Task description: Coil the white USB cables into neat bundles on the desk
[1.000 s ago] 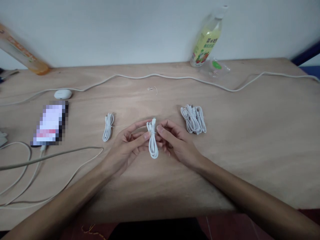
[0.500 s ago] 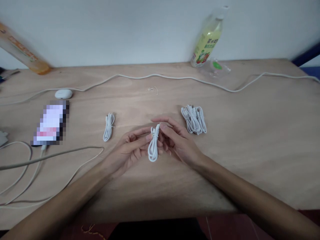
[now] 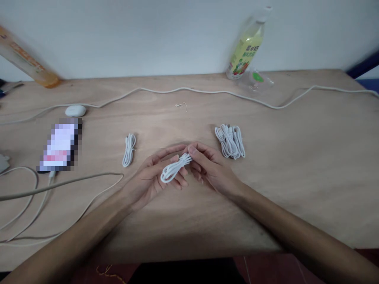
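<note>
Above the middle of the wooden table [image 3: 296,157], my two hands meet around a small coiled white cable [image 3: 174,168]. My right hand [image 3: 210,167] pinches the coil's upper end between thumb and fingers. The coil lies tilted across the fingers of my left hand [image 3: 151,177], which is palm up and loosely curled under it. One more coiled white cable [image 3: 128,150] lies on the table left of my hands. A heap of several coiled cables [image 3: 230,141] lies to the right.
A phone [image 3: 60,145] with its cord plugged in lies at the left, a white pebble-shaped case [image 3: 75,111] behind it. A long white cord [image 3: 189,92] crosses the back of the table. A yellow-green bottle [image 3: 245,47] and a clear wrapper [image 3: 256,79] stand at the back right.
The coil was upright between both hands' fingertips; it now tilts to the left and lies across my left fingers. My right hand has shifted to its upper end.
</note>
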A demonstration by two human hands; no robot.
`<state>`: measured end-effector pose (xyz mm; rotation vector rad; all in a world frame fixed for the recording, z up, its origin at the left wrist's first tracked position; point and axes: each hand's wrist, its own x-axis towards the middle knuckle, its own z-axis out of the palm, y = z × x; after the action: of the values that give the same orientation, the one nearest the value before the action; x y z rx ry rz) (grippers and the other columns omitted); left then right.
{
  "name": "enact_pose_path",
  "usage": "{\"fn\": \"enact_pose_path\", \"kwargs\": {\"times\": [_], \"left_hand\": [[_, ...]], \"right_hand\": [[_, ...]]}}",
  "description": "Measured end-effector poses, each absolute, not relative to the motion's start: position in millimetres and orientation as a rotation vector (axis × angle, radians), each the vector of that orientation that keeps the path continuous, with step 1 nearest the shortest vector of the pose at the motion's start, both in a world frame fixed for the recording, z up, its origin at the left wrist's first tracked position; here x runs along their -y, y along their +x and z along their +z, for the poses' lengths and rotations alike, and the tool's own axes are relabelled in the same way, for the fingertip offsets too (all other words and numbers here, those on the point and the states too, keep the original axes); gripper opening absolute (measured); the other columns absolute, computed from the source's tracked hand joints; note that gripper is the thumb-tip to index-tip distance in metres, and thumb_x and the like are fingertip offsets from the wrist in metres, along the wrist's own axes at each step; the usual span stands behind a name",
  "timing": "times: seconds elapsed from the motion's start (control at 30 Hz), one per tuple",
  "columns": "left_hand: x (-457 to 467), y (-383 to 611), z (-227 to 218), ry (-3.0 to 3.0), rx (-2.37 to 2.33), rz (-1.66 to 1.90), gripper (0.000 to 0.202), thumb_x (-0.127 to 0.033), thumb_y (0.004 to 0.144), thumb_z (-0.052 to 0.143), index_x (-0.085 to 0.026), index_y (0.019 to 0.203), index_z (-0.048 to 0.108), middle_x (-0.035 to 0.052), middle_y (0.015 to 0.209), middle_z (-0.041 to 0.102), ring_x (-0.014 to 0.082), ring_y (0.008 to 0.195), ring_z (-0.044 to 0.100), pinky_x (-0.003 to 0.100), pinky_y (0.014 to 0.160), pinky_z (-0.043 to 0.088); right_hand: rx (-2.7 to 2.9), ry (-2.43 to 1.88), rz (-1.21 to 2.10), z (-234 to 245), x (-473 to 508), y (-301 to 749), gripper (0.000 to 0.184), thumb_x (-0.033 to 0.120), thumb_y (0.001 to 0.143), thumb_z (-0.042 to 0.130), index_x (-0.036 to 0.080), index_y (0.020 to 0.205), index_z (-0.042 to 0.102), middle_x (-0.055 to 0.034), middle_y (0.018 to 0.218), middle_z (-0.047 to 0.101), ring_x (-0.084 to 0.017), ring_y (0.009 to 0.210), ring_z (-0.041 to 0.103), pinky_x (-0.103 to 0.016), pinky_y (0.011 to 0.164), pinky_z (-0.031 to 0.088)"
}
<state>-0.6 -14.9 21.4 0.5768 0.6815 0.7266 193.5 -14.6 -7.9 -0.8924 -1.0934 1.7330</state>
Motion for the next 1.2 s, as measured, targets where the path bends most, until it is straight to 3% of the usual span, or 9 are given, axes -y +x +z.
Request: {"fn": "enact_pose_path", "kwargs": {"times": [0.1, 0.23, 0.37, 0.5, 0.6, 0.93, 1.2], "left_hand": [[14.9, 0.0, 21.1, 0.662, -0.697, 0.782, 0.039, -0.032, 0.094, 0.088, -0.019, 0.130, 0.078, 0.0043, 0.078, 0.084, 0.0180, 0.066, 0.082, 0.023, 0.064, 0.066], [14.8, 1.3, 18.5, 0.790, -0.718, 0.929, 0.028, -0.039, 0.099, 0.082, -0.017, 0.117, 0.082, 0.0059, 0.081, 0.085, 0.0203, 0.070, 0.083, 0.027, 0.070, 0.068], [15.5, 1.5, 15.0, 0.916, -0.698, 1.022, 0.041, -0.054, 0.100, 0.077, -0.016, 0.109, 0.086, 0.0094, 0.091, 0.088, 0.0221, 0.079, 0.085, 0.033, 0.079, 0.070], [18.7, 2.1, 15.5, 1.080, -0.831, 1.043, 0.020, -0.035, 0.098, 0.083, -0.021, 0.113, 0.085, 0.0032, 0.095, 0.088, 0.0186, 0.083, 0.085, 0.030, 0.083, 0.071], [20.7, 3.4, 18.4, 1.169, -0.929, 1.041, 0.015, -0.022, 0.094, 0.085, -0.022, 0.109, 0.084, -0.0004, 0.089, 0.088, 0.0174, 0.078, 0.085, 0.031, 0.081, 0.072], [19.6, 4.5, 19.0, 1.231, -1.000, 1.079, 0.013, -0.018, 0.091, 0.084, -0.023, 0.102, 0.084, -0.0016, 0.085, 0.087, 0.0186, 0.073, 0.085, 0.029, 0.074, 0.073], [21.0, 5.0, 17.8, 1.315, -1.020, 1.148, 0.011, -0.017, 0.089, 0.086, -0.023, 0.097, 0.085, -0.0015, 0.085, 0.085, 0.0163, 0.071, 0.082, 0.026, 0.070, 0.071]], "right_hand": [[1.082, -0.929, 1.687, -9.3, 16.2, 191.8, 0.047, 0.069, 0.095, 0.073, 0.023, 0.092, 0.064, 0.0107, 0.056, 0.047, -0.008, 0.044, 0.040, -0.021, 0.039, 0.032], [1.040, -0.962, 1.621, -9.8, 17.4, 190.0, 0.050, 0.071, 0.091, 0.077, 0.024, 0.089, 0.060, 0.0116, 0.054, 0.047, -0.007, 0.041, 0.038, -0.020, 0.036, 0.029], [0.999, -0.972, 1.549, -9.8, 16.4, 189.7, 0.050, 0.069, 0.088, 0.082, 0.024, 0.090, 0.060, 0.0129, 0.053, 0.047, -0.006, 0.039, 0.037, -0.019, 0.034, 0.029], [0.990, -0.965, 1.490, -9.0, 17.1, 189.5, 0.047, 0.064, 0.089, 0.084, 0.024, 0.088, 0.060, 0.0133, 0.051, 0.048, -0.005, 0.036, 0.034, -0.018, 0.032, 0.025], [1.024, -0.959, 1.463, -5.6, 19.4, 189.2, 0.044, 0.060, 0.093, 0.082, 0.024, 0.085, 0.059, 0.0127, 0.051, 0.050, -0.005, 0.034, 0.033, -0.019, 0.032, 0.022], [1.130, -1.005, 1.309, -1.8, 22.5, 188.6, 0.039, 0.055, 0.093, 0.082, 0.024, 0.084, 0.060, 0.0112, 0.055, 0.049, -0.007, 0.045, 0.038, -0.022, 0.040, 0.027], [1.232, -1.013, 1.175, -1.5, 24.9, 190.0, 0.023, 0.038, 0.097, 0.077, 0.023, 0.086, 0.063, 0.0099, 0.060, 0.052, -0.008, 0.050, 0.041, -0.023, 0.047, 0.030]]}}
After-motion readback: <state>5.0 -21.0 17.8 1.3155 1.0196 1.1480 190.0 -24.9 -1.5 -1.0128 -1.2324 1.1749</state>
